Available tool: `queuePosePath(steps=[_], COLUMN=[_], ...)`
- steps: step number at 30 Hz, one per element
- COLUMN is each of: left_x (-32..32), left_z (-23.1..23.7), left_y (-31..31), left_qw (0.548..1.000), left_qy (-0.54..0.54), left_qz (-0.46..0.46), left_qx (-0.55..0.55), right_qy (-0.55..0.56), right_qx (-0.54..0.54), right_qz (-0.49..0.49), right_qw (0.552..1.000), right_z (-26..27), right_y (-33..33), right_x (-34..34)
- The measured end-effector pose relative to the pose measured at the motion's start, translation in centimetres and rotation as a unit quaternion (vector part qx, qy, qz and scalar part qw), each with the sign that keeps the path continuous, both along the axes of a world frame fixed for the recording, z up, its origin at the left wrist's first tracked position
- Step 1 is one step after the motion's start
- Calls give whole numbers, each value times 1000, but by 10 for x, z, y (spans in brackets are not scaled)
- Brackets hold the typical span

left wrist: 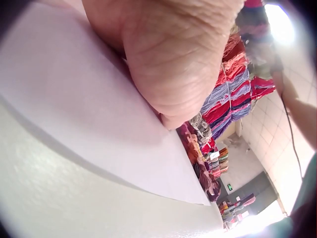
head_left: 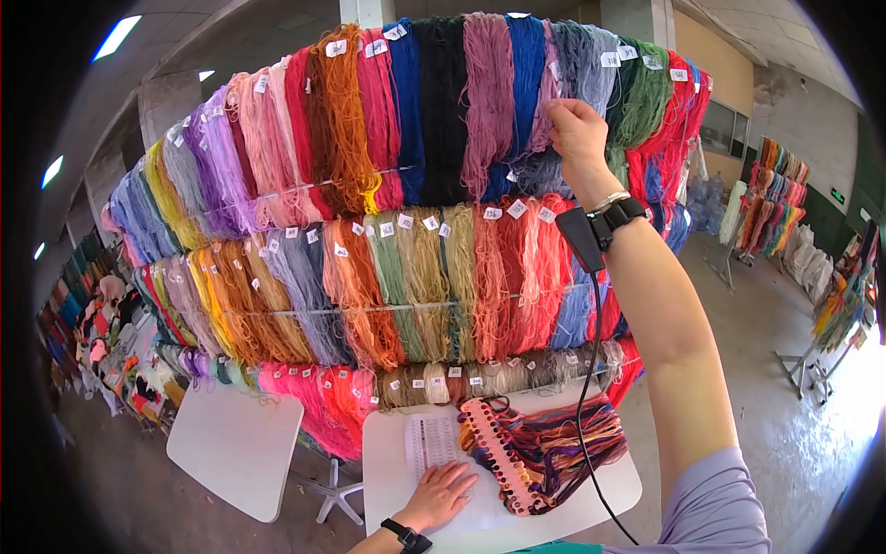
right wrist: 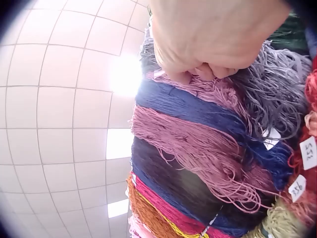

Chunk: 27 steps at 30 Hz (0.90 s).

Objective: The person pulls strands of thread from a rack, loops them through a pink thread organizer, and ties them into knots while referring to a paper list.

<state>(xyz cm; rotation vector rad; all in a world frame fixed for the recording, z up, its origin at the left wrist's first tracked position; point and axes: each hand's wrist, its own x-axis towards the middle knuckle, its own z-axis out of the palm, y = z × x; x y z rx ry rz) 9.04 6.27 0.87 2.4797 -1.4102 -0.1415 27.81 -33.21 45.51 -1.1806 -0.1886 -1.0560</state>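
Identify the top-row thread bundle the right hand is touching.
The narrow mauve bundle: the right hand pinches it, just right of a blue bundle. The wider mauve bundle hangs between that blue one and a black bundle.

Bench [head_left: 384, 471]: smooth, plastic-looking, faintly glossy
Sheet [head_left: 429, 441] on the bench: smooth matt paper
Thread bundle [head_left: 577, 452] on the bench: fine, silky-looking strands
Skeins [head_left: 486, 102] above the bench: stringy, softly lustrous thread
Tags [head_left: 493, 213]: matt, papery
Floor [head_left: 761, 425]: smooth, partly shiny
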Motion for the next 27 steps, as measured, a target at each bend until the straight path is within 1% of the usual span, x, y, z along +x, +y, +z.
queuePosePath(steps=[8, 11, 14, 20, 23, 27], left_x=[0, 0, -1, -1, -1, -2], left_z=[1, 1, -1, 1, -2, -1], left_y=[-1, 0, 0, 0, -1, 0], left_qw=[1000, 1000, 1000, 1000, 1000, 1000], left_qy=[4, -2, -8, -6, -13, -17], left_qz=[-1, -1, 0, -1, 0, 1], left_qx=[1, 4, -2, -6, -5, -5], right_qy=[-41, -50, -69, -60, -54, -54], right_qx=[54, 74, 73, 78, 82, 57], right_qz=[89, 106, 146, 209, 222, 237], right_qw=[994, 990, 984, 973, 970, 968], right_z=[-3, -6, -14, -23, -24, -25], right_y=[-2, -2, -6, -3, -4, -6], right_x=[-11, -13, -12, -24, -27, -29])
